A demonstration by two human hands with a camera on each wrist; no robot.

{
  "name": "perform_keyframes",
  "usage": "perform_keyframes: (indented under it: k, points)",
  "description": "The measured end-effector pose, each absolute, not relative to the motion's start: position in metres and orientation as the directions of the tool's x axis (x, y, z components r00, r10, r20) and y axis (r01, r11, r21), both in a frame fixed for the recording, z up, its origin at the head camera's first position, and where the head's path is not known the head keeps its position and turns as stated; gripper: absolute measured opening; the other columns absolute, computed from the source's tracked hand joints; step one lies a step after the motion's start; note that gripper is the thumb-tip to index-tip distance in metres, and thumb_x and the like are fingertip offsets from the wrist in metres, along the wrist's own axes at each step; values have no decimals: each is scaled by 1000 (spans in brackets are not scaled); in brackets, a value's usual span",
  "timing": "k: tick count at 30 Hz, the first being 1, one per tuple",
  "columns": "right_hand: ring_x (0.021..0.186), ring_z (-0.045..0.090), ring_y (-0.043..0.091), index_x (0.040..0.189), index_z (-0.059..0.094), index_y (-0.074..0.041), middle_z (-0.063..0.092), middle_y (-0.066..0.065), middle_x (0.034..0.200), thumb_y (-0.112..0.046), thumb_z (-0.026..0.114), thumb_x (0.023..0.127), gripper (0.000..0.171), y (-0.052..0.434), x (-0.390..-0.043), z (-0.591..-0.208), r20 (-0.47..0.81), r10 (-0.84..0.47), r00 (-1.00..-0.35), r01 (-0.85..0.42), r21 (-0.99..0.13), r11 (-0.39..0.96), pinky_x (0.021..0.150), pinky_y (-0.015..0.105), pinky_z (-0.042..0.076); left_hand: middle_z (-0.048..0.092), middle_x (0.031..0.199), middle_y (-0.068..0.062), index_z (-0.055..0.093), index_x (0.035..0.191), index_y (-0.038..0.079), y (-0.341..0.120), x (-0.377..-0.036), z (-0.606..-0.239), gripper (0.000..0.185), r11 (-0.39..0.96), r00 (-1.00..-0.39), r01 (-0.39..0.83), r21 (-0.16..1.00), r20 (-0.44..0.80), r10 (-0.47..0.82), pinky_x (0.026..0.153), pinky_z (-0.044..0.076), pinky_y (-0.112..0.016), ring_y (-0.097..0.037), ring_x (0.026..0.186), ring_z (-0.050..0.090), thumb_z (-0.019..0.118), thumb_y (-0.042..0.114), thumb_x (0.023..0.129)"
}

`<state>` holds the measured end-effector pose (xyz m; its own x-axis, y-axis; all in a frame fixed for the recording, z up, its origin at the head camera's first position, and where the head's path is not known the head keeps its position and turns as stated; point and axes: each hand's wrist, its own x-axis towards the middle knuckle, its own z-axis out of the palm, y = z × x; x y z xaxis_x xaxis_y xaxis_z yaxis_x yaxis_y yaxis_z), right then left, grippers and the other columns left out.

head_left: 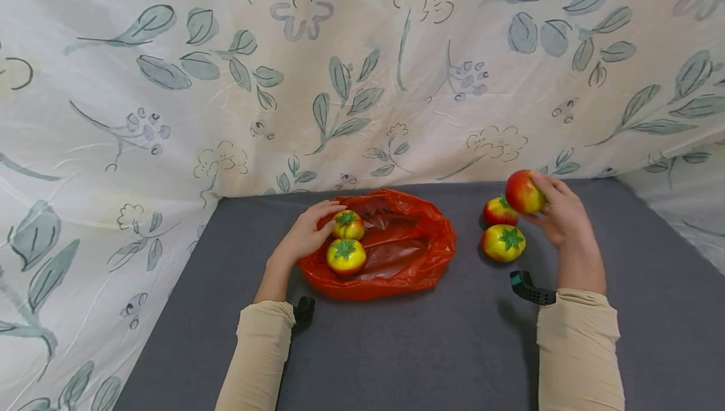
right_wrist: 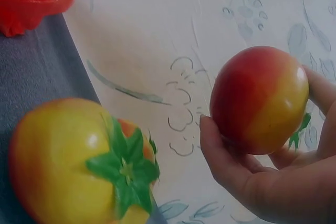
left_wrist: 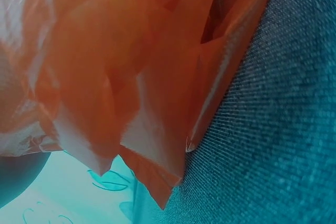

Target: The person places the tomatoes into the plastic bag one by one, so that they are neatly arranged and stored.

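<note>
My right hand (head_left: 561, 209) grips a red-and-yellow toy tomato (head_left: 524, 191) above the table's right side. In the right wrist view, fingers and thumb surround this tomato (right_wrist: 260, 100), its green leaf top turned to one side. Beneath it on the table are two more tomatoes, a yellow one (head_left: 503, 243) in front and a redder one (head_left: 498, 212) behind. A red plastic bag (head_left: 396, 252) lies spread open at centre. Two tomatoes (head_left: 346, 257) sit at its left side. There my left hand (head_left: 308, 231) rests at the rim, fingers extended beside the rear tomato (head_left: 348, 225).
A dark grey cloth (head_left: 396, 354) covers the table. Pale flowered fabric (head_left: 351, 52) hangs behind it and along the left side. Black wrist devices stick out at both cuffs, one under the right wrist (head_left: 532, 288). The bag's crumpled side (left_wrist: 131, 77) fills much of the left wrist view.
</note>
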<state>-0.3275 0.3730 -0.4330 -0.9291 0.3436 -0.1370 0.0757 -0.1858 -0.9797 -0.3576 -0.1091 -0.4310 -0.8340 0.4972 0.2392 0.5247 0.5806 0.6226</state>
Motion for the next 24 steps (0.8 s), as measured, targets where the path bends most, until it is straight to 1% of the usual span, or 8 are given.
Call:
perform_keyframes:
  k: [1, 4, 8, 11, 15, 19, 22, 24]
  points:
    - [114, 35, 22, 132, 48, -30, 34, -2, 135, -55, 69, 77, 64, 374, -331, -435, -128, 350, -928, 69, -982, -177, 83, 42, 51, 44, 143, -12, 57, 132, 9, -109, -358, -431, 38, 580, -834, 525, 623, 240, 497, 108, 24, -53, -30, 137, 29, 56, 7, 94]
    - [120, 31, 25, 141, 40, -28, 28, 3, 142, -56, 68, 77, 75, 362, -327, -426, -126, 335, -934, 75, -984, -160, 90, 44, 47, 44, 143, -12, 57, 132, 9, -108, -358, -431, 38, 581, -833, 526, 620, 241, 498, 108, 24, -53, -31, 137, 29, 56, 7, 94]
    - [125, 24, 27, 152, 23, -24, 14, 6, 152, -52, 65, 82, 86, 333, -309, -396, -138, 283, -949, 80, -975, -209, 107, 53, 27, 44, 143, -12, 57, 132, 9, -108, -359, -430, 38, 582, -834, 526, 620, 241, 497, 108, 24, -53, -31, 137, 29, 56, 6, 94]
    - [126, 23, 26, 153, 19, -22, 11, 6, 153, -48, 65, 84, 87, 318, -300, -381, -145, 276, -950, 72, -963, -259, 109, 53, 21, 44, 143, -12, 57, 132, 8, -108, -359, -430, 38, 581, -833, 527, 620, 242, 497, 108, 25, -53, -31, 137, 29, 55, 6, 94]
    - [126, 23, 27, 153, 17, -19, 12, 7, 151, -47, 64, 86, 87, 309, -298, -374, -132, 277, -952, 58, -964, -258, 109, 52, 20, 44, 143, -13, 57, 132, 7, -107, -359, -430, 38, 578, -832, 529, 622, 244, 498, 108, 25, -53, -31, 137, 30, 55, 6, 94]
    - [125, 26, 28, 151, 22, -18, 16, 8, 149, -48, 64, 84, 85, 302, -299, -372, -101, 274, -956, 32, -969, -243, 109, 53, 20, 43, 144, -13, 57, 132, 7, -107, -358, -429, 38, 584, -836, 523, 621, 240, 494, 108, 24, -52, -31, 137, 29, 56, 6, 94]
    - [123, 29, 28, 150, 27, -19, 19, 8, 148, -50, 65, 83, 83, 296, -302, -373, -79, 291, -953, 17, -978, -208, 108, 51, 24, 43, 144, -13, 57, 132, 8, -107, -357, -428, 38, 587, -839, 517, 623, 235, 491, 108, 25, -52, -31, 137, 29, 56, 6, 94]
    - [122, 31, 27, 148, 31, -21, 23, 8, 146, -51, 66, 81, 81, 293, -303, -374, -70, 319, -945, 9, -982, -189, 106, 48, 31, 43, 144, -13, 57, 132, 7, -106, -357, -427, 38, 587, -840, 516, 624, 234, 490, 108, 24, -53, -31, 137, 28, 56, 6, 94]
